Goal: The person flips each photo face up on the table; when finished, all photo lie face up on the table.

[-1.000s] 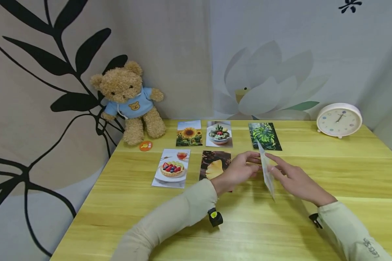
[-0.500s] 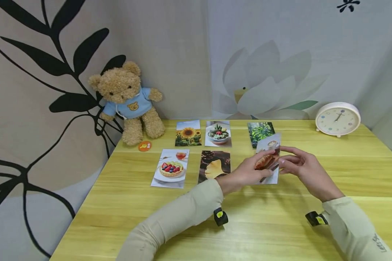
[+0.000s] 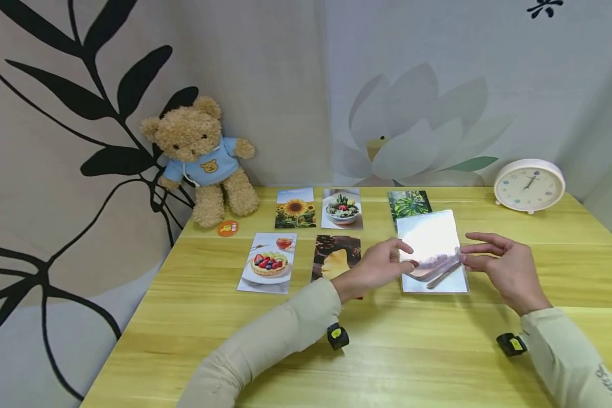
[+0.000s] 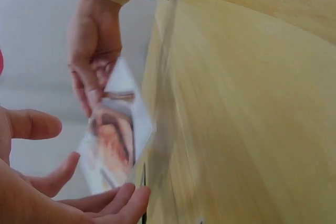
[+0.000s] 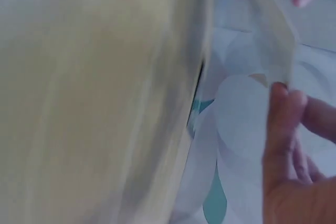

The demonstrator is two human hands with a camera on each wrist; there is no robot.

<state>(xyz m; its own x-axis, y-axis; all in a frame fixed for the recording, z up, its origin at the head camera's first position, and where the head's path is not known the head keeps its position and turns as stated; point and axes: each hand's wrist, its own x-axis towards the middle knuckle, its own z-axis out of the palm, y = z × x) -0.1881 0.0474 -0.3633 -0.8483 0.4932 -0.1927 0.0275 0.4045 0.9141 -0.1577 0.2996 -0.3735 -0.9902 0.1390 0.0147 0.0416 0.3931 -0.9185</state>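
Note:
A glossy photo card (image 3: 433, 241) is held above the table, its top washed out by glare in the head view. A croissant picture (image 4: 113, 142) shows on it in the left wrist view. My right hand (image 3: 507, 269) pinches its right edge between thumb and fingers, as the right wrist view also shows. My left hand (image 3: 374, 266) is at its left edge, thumb spread away and fingertips (image 4: 134, 200) along the card's near side. Behind the held card lies a green leaf card (image 3: 409, 203), partly covered. A ginkgo leaf card (image 3: 328, 255) is partly hidden by my left hand.
A sunflower card (image 3: 294, 208), a succulent bowl card (image 3: 342, 209) and a fruit tart card (image 3: 267, 263) lie on the wooden table (image 3: 387, 357). A teddy bear (image 3: 204, 161) sits at the back left near an orange round sticker (image 3: 228, 228). A white clock (image 3: 530, 186) stands at the back right.
The held card has turned from edge-on to face the head camera, shifting slightly right. My right hand has moved right with its edge. The cards on the table stay put.

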